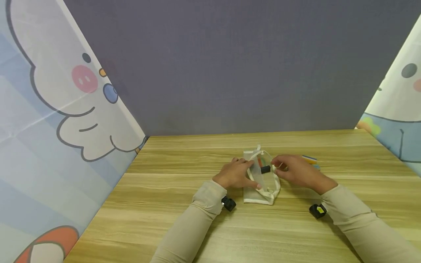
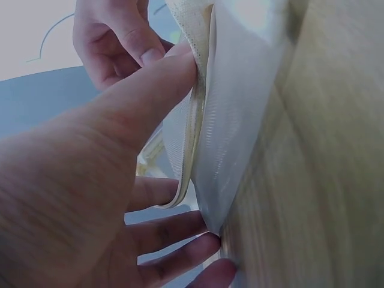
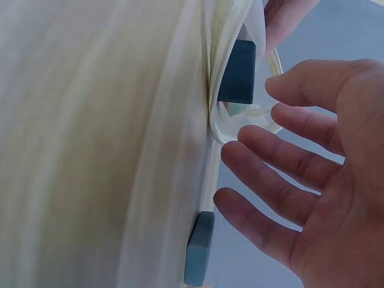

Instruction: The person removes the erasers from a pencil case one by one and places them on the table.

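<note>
A cream mesh zip pouch [image 1: 249, 195] lies on the table with its mouth spread wide. My left hand [image 1: 235, 173] holds its left rim, the thumb and index finger at the zip edge and the other fingers along the mesh [image 2: 234, 120]. Inside the mouth sits a dark rectangular block [image 1: 265, 169], with something reddish beside it. My right hand [image 1: 297, 171] is at the right rim, fingers loosely bent and parted. In the right wrist view its fingertips are close to the dark block [image 3: 238, 72], with nothing between them.
Right behind my right hand lie a small bar striped blue, white and yellow [image 1: 309, 159] and a light blue piece [image 1: 317, 167]. A blue-grey block [image 3: 200, 249] shows on the table in the right wrist view. A grey panel [image 1: 243, 73] stands behind the wooden table [image 1: 164, 197].
</note>
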The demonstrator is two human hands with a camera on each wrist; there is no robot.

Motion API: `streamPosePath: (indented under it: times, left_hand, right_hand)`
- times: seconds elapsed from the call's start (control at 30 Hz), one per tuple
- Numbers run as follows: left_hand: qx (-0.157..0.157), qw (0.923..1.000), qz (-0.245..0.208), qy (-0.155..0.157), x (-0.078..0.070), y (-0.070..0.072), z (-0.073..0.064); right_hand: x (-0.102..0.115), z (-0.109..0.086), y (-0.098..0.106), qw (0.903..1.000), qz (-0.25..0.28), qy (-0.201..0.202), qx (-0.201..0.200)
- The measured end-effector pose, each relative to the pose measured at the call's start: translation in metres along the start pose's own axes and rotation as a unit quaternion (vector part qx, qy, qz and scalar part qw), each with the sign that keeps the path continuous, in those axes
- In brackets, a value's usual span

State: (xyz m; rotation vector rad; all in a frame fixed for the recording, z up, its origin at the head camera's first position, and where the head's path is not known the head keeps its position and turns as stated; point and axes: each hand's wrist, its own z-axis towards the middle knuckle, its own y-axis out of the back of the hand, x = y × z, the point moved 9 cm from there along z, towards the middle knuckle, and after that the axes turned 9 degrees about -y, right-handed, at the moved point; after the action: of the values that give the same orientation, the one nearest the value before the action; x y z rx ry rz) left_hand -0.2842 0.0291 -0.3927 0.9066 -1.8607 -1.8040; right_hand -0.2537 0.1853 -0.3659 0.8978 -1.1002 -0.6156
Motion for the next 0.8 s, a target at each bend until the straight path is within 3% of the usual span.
streamPosePath:
  times: [0.53, 0.8]
  left_hand:
    - [0.0, 0.9999, 0.004, -0.013, -0.0035, -0.0003, 0.0011]
    - [-0.027, 0.9996, -0.004, -0.004, -0.0022, 0.0006, 0.0029]
  right_hand:
    - [0.0025, -0.0017, -0.0041, 0.9997, 0.019, 0.007, 0.016]
    - [0.0035, -0.0024, -0.008, 0.999, 0.011, 0.007, 0.044]
